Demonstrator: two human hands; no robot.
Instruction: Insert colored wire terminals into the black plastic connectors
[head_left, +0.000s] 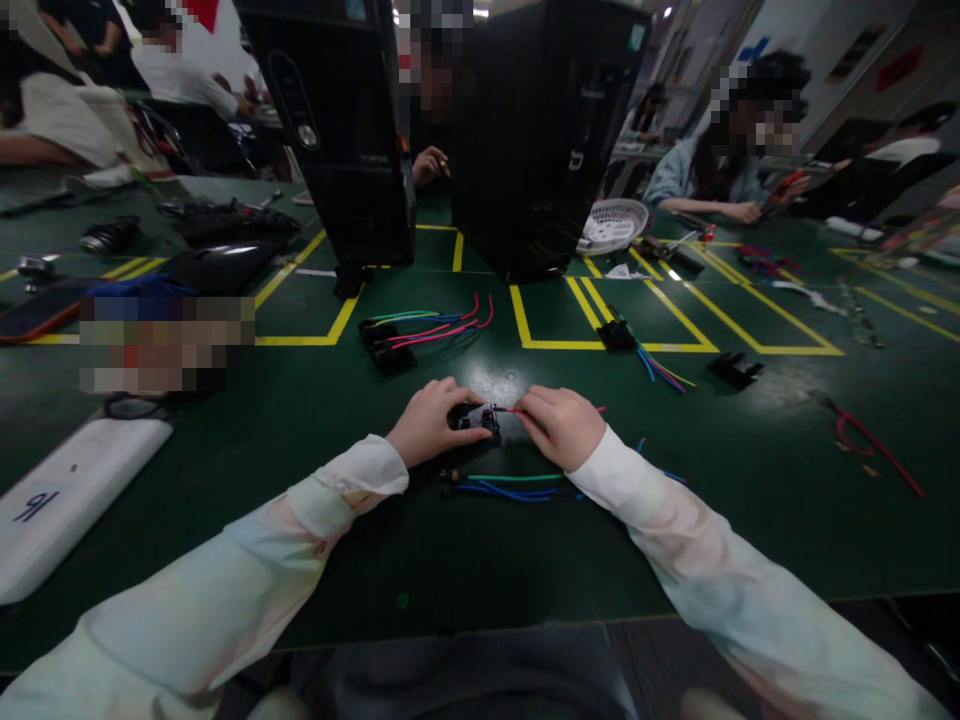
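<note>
My left hand (439, 420) is closed around a small black connector block (487, 424), thumb below and fingers above. Pinched in my right hand (559, 425) is a red wire (511, 410), its dark end at the block's right side; I cannot tell whether it sits inside. The wire's other end shows past my right fingers. Just below my hands lie green and blue wires (517, 485) with dark ends. Beyond my hands, a black block with red, pink and green wires (390, 345) rests on the green table (360, 580).
Two black computer towers (352, 150) stand at the back. To the right lie a wired black block (619, 335), a bare block (736, 370) and a red cable (877, 450). A white case (75, 500) is at left, a white basket (615, 222) behind. Several people sit beyond.
</note>
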